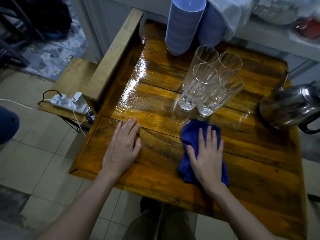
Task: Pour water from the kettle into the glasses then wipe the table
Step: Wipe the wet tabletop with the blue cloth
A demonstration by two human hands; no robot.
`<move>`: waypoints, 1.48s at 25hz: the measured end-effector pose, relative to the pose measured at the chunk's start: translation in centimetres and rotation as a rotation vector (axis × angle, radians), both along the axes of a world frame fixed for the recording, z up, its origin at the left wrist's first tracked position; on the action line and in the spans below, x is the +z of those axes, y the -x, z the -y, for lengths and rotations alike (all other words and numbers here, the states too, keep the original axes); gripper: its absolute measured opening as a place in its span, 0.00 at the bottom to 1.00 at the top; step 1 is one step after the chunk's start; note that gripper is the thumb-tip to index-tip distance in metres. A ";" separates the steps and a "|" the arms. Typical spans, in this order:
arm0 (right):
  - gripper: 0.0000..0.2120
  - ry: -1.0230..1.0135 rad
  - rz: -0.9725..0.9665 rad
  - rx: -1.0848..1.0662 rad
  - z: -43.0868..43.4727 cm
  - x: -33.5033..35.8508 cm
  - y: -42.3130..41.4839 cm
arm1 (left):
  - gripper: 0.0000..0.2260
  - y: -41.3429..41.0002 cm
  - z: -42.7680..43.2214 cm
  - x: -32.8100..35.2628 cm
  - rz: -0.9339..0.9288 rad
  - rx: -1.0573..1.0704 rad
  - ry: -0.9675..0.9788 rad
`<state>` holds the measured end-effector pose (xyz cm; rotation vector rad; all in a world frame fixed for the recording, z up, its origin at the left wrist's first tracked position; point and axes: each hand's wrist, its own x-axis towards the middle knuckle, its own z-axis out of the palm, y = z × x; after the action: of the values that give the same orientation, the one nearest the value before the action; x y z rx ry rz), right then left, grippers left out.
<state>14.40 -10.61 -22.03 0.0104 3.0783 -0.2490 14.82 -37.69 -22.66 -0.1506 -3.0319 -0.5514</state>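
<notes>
Several tall clear glasses (210, 80) stand in a tight group near the middle of the glossy wooden table (155, 104). A steel kettle (292, 106) sits at the table's right edge, spout toward the back. My right hand (207, 153) lies flat, fingers spread, pressing a blue cloth (192, 132) onto the table in front of the glasses. My left hand (123, 146) rests flat and empty on the wood near the left front edge. The tabletop looks wet and shiny around the glasses.
A stack of blue plastic cups (183, 25) stands at the back of the table. A white power strip (69, 102) with plugs sits on a low wooden shelf to the left. A cluttered shelf (277, 32) overhangs the back right. Tiled floor lies below.
</notes>
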 end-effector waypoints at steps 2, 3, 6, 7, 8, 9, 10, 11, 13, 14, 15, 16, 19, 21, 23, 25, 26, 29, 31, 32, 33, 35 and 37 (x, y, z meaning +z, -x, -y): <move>0.34 0.010 0.017 0.177 2.9 0.2 -0.3 | 0.21 0.0 0.0 0.0 0.003 0.001 0.004; 0.34 0.022 0.026 0.279 4.3 0.1 -0.4 | 0.21 0.0 -0.1 0.1 0.004 0.003 0.011; 0.33 0.066 0.040 0.466 6.9 -0.2 -0.4 | 0.21 0.0 -0.2 0.3 0.014 -0.001 0.032; 0.32 0.066 0.043 0.492 7.1 -0.2 -0.5 | 0.22 0.0 -0.3 0.3 0.020 -0.007 0.045; 0.31 0.064 0.043 0.511 6.9 -0.3 -0.7 | 0.22 -0.1 -0.3 0.4 0.026 -0.013 0.065; 0.31 0.064 0.040 0.520 6.3 -0.3 -1.0 | 0.22 -0.1 -0.5 0.5 0.032 -0.019 0.092; 0.31 0.072 0.038 0.510 5.3 -0.3 -1.5 | 0.22 0.0 -0.7 0.5 0.034 -0.023 0.123; 0.31 0.083 0.040 0.479 4.2 -0.2 -2.0 | 0.22 0.1 -1.0 0.6 0.035 -0.013 0.144; 0.32 0.098 0.045 0.369 1.5 -0.1 -3.0 | 0.22 0.6 -2.1 0.9 0.039 0.039 0.115; 0.32 0.094 0.046 0.309 -0.2 -0.1 -3.5 | 0.22 1.0 -3.1 1.0 0.043 0.045 0.076; 0.32 0.081 0.043 0.254 -2.2 -0.1 -4.0 | 0.21 1.4 -4.6 1.1 0.041 0.029 0.038; 0.33 0.067 0.043 0.202 -4.4 -0.1 -4.3 | 0.21 2.0 -5.9 1.1 0.037 -0.001 0.011; 0.33 0.041 0.044 0.060 -10.1 0.1 -5.1 | 0.23 3.9 -7.6 0.8 0.032 -0.098 0.028; 0.33 0.050 0.045 0.001 -12.1 0.1 -5.4 | 0.25 5.2 -7.1 0.5 0.043 -0.127 0.071; 0.33 0.055 0.040 -0.024 -12.2 -0.2 -5.5 | 0.27 5.5 -6.6 0.2 0.053 -0.126 0.083; 0.33 0.051 0.026 -0.056 -11.9 -0.4 -5.4 | 0.26 5.5 -6.8 0.2 0.045 -0.121 0.073; 0.33 0.041 0.025 -0.070 -11.6 -0.5 -5.2 | 0.26 5.4 -6.9 0.2 0.046 -0.119 0.068; 0.35 0.021 0.013 -0.108 -10.8 -0.6 -4.0 | 0.26 5.5 -7.0 0.3 0.055 -0.115 0.073; 0.36 0.030 0.009 -0.136 -10.1 -0.7 -2.7 | 0.26 5.6 -7.0 0.3 0.060 -0.112 0.081; 0.37 0.025 0.011 -0.138 -9.7 -0.7 -2.0 | 0.26 5.7 -7.0 0.3 0.059 -0.114 0.084; 0.37 0.015 0.013 -0.132 -9.5 -0.7 -1.3 | 0.26 5.7 -7.0 0.3 0.059 -0.116 0.089; 0.37 0.004 0.012 -0.111 -9.5 -0.8 0.3 | 0.26 5.7 -7.0 0.3 0.064 -0.118 0.093; 0.37 0.007 0.003 -0.114 -9.8 -0.9 2.4 | 0.26 5.8 -7.0 0.3 0.069 -0.119 0.086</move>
<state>12.02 -0.77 -22.90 0.1868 3.0778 -0.2651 9.06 -30.74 -22.35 -0.3244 -3.1309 -0.4424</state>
